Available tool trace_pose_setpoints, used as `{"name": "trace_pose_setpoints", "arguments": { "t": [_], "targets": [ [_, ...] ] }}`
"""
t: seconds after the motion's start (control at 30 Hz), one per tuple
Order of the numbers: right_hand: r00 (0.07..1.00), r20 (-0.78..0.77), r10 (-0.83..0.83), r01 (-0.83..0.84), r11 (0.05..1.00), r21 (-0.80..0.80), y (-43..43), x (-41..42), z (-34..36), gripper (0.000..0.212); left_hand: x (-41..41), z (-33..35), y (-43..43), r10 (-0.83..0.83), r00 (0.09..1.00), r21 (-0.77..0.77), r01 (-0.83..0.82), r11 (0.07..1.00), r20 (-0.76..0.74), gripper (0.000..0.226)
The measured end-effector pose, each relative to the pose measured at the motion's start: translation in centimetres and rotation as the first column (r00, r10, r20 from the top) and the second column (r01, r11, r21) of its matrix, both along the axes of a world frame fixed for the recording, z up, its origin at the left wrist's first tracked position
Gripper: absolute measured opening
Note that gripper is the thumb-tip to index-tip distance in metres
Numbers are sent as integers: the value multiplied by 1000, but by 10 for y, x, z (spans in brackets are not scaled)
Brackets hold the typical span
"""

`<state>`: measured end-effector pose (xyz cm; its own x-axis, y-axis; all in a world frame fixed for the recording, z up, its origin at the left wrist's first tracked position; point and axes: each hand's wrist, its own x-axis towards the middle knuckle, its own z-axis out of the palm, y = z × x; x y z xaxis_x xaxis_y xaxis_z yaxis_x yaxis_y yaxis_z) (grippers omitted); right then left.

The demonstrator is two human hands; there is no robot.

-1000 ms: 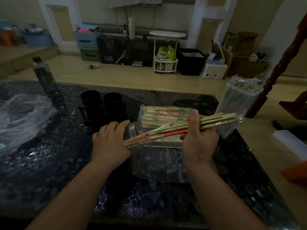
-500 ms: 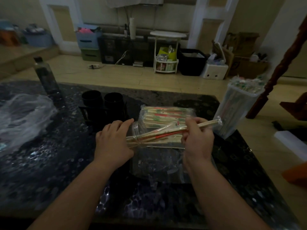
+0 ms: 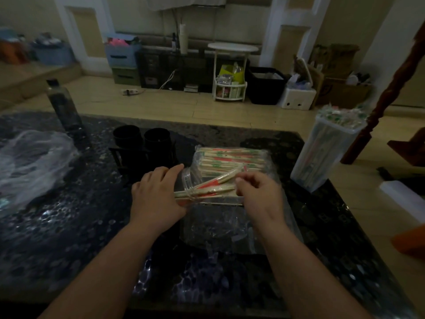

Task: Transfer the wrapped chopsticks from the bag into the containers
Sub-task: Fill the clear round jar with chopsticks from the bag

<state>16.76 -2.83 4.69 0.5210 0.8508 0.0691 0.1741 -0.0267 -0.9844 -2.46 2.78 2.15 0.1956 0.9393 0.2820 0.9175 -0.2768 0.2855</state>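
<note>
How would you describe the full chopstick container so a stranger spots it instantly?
Start at the dark speckled table and go to its far right edge. A tall clear container stands upright there, wrapper ends bristling from its top. The other clear jar lies sideways under the left hand.

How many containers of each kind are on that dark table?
Clear plastic containers: 2 (lying jar with wrapped chopsticks poking out, tall upright tub)
Black cups: 2
Dark bottle: 1
Total: 5
</note>
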Motion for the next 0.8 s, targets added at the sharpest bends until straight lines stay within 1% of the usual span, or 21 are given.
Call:
{"name": "trace_pose_setpoints", "arguments": {
  "t": [0.1, 0.13, 0.23, 0.27, 0.33, 0.37, 0.4, 0.43, 0.47, 0.53, 0.57, 0.63, 0.7, 0.77, 0.8],
  "targets": [
    [989, -4, -145, 145, 986, 78, -1, 5, 1, 14, 0, 1, -1, 7, 1000, -12, -7, 1000, 21, 95],
    [990, -7, -137, 138, 987, 80, 0, 7, 1, 16, 0, 2, -1, 5, 1000, -8, -5, 1000, 18, 95],
    [1000, -10, 27, -27, 999, 44, -1, 8, 2, 18, 0, 2, -1, 4, 1000, -14, -3, 1000, 8, 95],
    [999, -6, 42, -42, 998, 45, -1, 8, 2, 17, 0, 2, -1, 10, 1000, -21, -10, 1000, 14, 96],
    [1000, -4, -11, 11, 999, 50, -1, 12, 3, 16, -1, 4, 0, 38, 999, -50, -37, 998, 29, 100],
    [999, 25, -39, 39, 999, 31, -1, 15, 4, 16, -1, 5, 0, 54, 998, -69, -51, 996, 35, 103],
    [995, 87, -40, 41, 999, -12, -1, 20, 4, 15, -1, 5, 0, 64, 997, -84, -60, 995, 43, 105],
    [985, 172, 9, 7, 996, -89, 0, 24, 3, 13, -2, 6, 1, 68, 996, -94, -63, 994, 50, 106],
    [961, 258, 101, -50, 979, -196, 1, 27, 1, 11, -2, 6, 1, 68, 996, -100, -62, 993, 53, 107],
    [877, 365, 312, -142, 895, -424, 1, 29, -7, 9, -3, 6, 1, 68, 997, -109, -63, 992, 43, 107],
    [836, 397, 378, -145, 851, -505, 1, 30, -14, 11, -3, 6, 1, 72, 997, -111, -67, 992, 35, 107],
    [759, 464, 457, -96, 783, -615, 2, 30, -26, 13, -3, 6, 1, 79, 996, -114, -74, 991, 34, 107],
    [669, 482, 566, -27, 666, -745, 2, 31, -36, 5, -2, 6, 1, 80, 996, -118, -75, 990, 41, 108],
    [616, 459, 640, 51, 549, -834, 5, 33, -50, 33, -2, 6, 2, 81, 996, -117, -76, 990, 41, 108],
    [616, 443, 651, 67, 517, -853, 5, 32, -57, 43, -2, 6, 2, 82, 996, -119, -77, 990, 38, 108]
  ]
}}
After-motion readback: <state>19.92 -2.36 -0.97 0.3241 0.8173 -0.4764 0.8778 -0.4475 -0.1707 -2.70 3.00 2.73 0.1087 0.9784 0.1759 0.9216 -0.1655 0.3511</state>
